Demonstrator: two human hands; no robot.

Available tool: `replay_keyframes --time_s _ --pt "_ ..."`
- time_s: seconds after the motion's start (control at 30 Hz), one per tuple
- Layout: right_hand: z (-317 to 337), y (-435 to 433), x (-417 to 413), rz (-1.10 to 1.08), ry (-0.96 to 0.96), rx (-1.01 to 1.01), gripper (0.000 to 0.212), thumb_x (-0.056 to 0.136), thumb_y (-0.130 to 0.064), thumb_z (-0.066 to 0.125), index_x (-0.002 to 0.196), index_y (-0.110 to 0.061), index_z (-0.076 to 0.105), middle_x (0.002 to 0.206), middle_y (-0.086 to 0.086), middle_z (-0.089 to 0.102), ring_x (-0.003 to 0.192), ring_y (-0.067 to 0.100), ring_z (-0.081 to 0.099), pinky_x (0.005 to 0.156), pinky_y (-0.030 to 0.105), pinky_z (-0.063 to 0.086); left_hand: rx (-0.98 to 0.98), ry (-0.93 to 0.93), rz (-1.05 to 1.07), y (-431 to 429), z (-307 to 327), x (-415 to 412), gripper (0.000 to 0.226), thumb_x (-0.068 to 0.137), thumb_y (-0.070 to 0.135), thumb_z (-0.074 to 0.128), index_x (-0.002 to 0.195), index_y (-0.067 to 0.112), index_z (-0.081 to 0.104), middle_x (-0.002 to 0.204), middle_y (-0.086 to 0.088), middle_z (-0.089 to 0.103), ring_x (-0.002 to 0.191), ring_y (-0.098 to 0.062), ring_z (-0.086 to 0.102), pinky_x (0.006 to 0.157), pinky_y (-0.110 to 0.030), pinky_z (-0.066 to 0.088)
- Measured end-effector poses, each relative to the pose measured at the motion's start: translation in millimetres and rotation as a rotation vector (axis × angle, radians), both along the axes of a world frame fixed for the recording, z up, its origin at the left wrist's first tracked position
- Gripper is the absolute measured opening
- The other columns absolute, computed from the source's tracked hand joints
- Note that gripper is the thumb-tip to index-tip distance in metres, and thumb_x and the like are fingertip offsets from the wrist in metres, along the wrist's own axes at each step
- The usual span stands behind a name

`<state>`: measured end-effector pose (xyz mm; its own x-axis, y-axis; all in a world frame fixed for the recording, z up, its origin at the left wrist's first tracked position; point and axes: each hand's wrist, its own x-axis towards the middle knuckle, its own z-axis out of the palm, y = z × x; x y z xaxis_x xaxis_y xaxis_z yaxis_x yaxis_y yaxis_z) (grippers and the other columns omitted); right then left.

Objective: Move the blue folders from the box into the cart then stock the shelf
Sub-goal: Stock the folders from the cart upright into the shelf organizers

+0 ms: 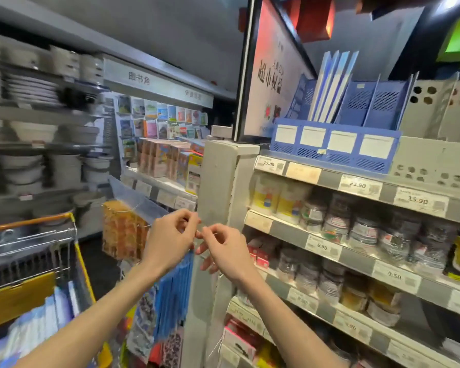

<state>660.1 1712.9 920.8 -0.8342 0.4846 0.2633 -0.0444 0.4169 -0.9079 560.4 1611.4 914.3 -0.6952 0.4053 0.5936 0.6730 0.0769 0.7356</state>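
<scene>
Several blue folders [332, 86] stand upright in a blue file rack [335, 148] on the top shelf at the right. More blue folders [35, 325] lie blurred in the yellow-framed cart [76, 251] at the lower left. My left hand [170, 237] and my right hand [225, 252] are raised together in front of the grey shelf end post [215, 187], well below the rack. Both have curled fingers, and their fingertips nearly meet. I see nothing clearly between them. The box is out of view.
Price-tagged shelves [361, 185] of jars and packets fill the right. Blue packs [174, 296] and orange packs [122, 229] hang on hooks by the post. Bowls and plates [29, 86] line the left shelving, and boxed goods [170, 158] sit further back.
</scene>
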Motion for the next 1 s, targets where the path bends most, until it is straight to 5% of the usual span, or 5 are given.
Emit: replay_keyframes --time_s 0.4,0.6,0.73,0.87,1.0 --pt "-173 -135 -146 0.261 -0.353 -0.039 0.024 0.093 -0.025 0.055 0.071 -0.023 0.065 0.078 0.01 0.073 0.053 0.021 0.061 0.049 0.034 0.048 -0.389 -0.285 0.278 -180 -200 -124 0.029 0.094 0.051 0.05 0.079 0.029 0.062 0.065 0.017 0.069 0.057 -0.003 0.065 0.064 -0.039 0.056" --pt "-232 -185 -231 0.271 -0.533 -0.055 0.018 0.094 -0.014 0.054 0.079 -0.015 0.065 0.075 0.003 0.075 0.039 0.007 0.055 0.042 0.026 0.046 -0.598 -0.342 0.257 -245 -265 -208 0.014 0.096 0.038 0.055 0.085 0.032 0.061 0.071 0.012 0.07 0.063 -0.005 0.063 0.07 -0.038 0.054" --pt "-276 -210 -281 0.26 -0.63 -0.078 0.02 0.096 -0.012 0.053 0.078 -0.011 0.062 0.071 0.005 0.073 0.035 0.009 0.053 0.046 0.028 0.047 -0.722 -0.423 0.233 -278 -311 -252 0.008 0.1 0.039 0.053 0.103 0.036 0.06 0.09 0.017 0.067 0.077 -0.002 0.059 0.066 -0.021 0.042" --pt "-325 -222 -310 0.211 -0.763 -0.168 0.021 0.097 -0.016 0.055 0.092 0.002 0.065 0.074 0.004 0.073 0.043 0.016 0.06 0.047 0.032 0.054 -0.75 -0.531 0.213 -301 -351 -278 0.01 0.1 0.04 0.051 0.109 0.037 0.054 0.1 0.015 0.071 0.087 -0.01 0.066 0.075 -0.031 0.049" --pt "-363 -224 -335 0.175 -0.822 -0.177 0.016 0.096 -0.016 0.058 0.088 -0.005 0.067 0.079 0.007 0.075 0.045 0.018 0.062 0.05 0.034 0.057 -0.82 -0.557 0.173 -309 -382 -297 0.018 0.101 0.037 0.049 0.118 0.033 0.054 0.099 0.014 0.067 0.077 -0.009 0.061 0.067 -0.03 0.047"
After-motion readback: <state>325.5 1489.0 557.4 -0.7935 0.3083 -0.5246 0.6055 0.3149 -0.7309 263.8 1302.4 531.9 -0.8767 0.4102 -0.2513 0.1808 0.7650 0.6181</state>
